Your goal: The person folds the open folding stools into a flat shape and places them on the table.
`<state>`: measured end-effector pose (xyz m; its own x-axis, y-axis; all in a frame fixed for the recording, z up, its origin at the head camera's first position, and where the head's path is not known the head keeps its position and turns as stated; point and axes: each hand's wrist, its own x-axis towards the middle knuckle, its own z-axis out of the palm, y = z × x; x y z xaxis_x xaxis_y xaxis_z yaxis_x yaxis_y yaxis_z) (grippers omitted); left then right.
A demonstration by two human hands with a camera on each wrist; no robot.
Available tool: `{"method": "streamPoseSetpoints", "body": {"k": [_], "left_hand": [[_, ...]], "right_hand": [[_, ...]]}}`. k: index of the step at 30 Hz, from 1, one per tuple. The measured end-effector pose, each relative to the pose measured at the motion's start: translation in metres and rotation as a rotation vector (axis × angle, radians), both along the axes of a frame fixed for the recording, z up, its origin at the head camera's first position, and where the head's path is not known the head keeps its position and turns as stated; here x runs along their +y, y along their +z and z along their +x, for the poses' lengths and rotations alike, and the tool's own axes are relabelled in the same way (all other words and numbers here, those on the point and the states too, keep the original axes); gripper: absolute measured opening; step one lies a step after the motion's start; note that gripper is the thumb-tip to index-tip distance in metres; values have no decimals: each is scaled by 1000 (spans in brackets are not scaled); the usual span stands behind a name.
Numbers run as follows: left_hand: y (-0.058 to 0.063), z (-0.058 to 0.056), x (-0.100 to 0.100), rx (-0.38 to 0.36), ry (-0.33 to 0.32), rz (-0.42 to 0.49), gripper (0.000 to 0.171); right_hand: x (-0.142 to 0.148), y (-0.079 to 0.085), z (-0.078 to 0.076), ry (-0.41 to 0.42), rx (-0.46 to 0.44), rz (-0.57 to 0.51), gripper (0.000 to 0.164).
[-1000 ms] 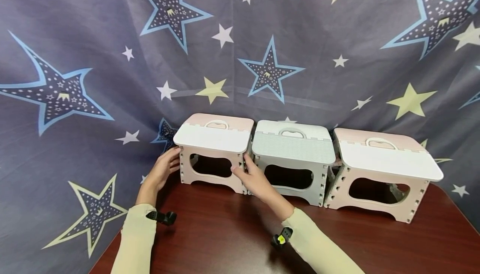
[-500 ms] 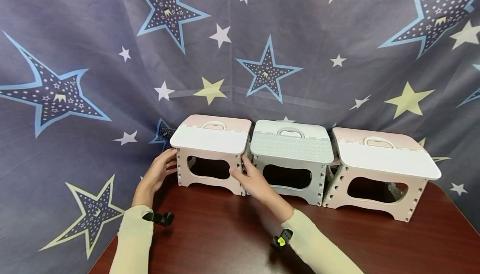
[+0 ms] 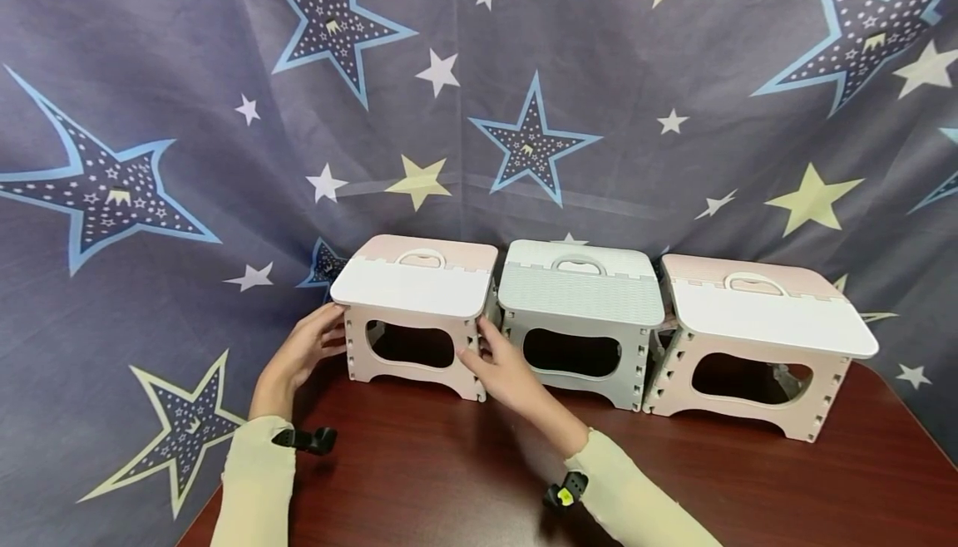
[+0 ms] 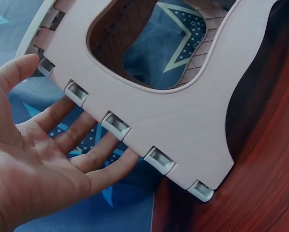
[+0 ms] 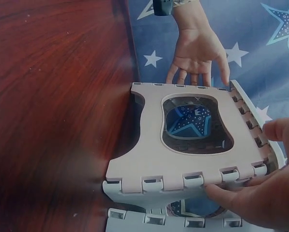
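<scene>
A pink folding step stool [image 3: 410,285] with a white front half of its seat stands at the left of a row of stools. My left hand [image 3: 303,352] lies along its left side; the left wrist view shows those fingers [image 4: 88,157] stretched against the hinged edge, thumb near the seat. My right hand [image 3: 505,368] touches the right side, fingers between this stool and the grey-green folding step stool [image 3: 584,298]. In the right wrist view the right thumb [image 5: 275,130] points across the front panel, and a finger [image 5: 226,195] meets the side edge.
Another pink and white folding step stool [image 3: 771,314] stands at the right end of the row. All rest on a dark red-brown wooden table [image 3: 434,464]. A grey-blue star-patterned cloth [image 3: 419,115] hangs close behind and to the left.
The left pink stool has shifted left and toward me, both hands moving with it. The gap beside the grey-green stool has widened. The other two stools stay put.
</scene>
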<state>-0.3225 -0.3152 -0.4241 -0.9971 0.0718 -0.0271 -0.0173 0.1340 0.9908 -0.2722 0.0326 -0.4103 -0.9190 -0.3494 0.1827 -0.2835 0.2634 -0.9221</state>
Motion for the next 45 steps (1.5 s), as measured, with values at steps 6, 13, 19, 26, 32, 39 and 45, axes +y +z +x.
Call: {"method": "streamPoseSetpoints", "body": {"k": [6, 13, 19, 26, 32, 39, 45], "left_hand": [[0, 3, -7, 2, -21, 23, 59], [1, 8, -14, 3, -38, 18, 63], [1, 12, -18, 1, -53, 8, 65], [-1, 16, -20, 13, -63, -12, 71], [-2, 17, -22, 14, -67, -31, 72], [-4, 15, -22, 11, -73, -25, 69], [-10, 8, -22, -3, -76, -25, 68]], "right_hand": [[-2, -2, 5, -22, 47, 4, 64], [-5, -4, 12, -17, 87, -12, 59], [-5, -5, 18, -8, 105, -15, 57], [-4, -4, 25, 7, 96, -13, 59], [-3, -8, 23, 5, 114, -38, 53], [-5, -16, 12, -41, 98, -115, 43], [-6, -23, 4, -70, 18, -163, 47]]}}
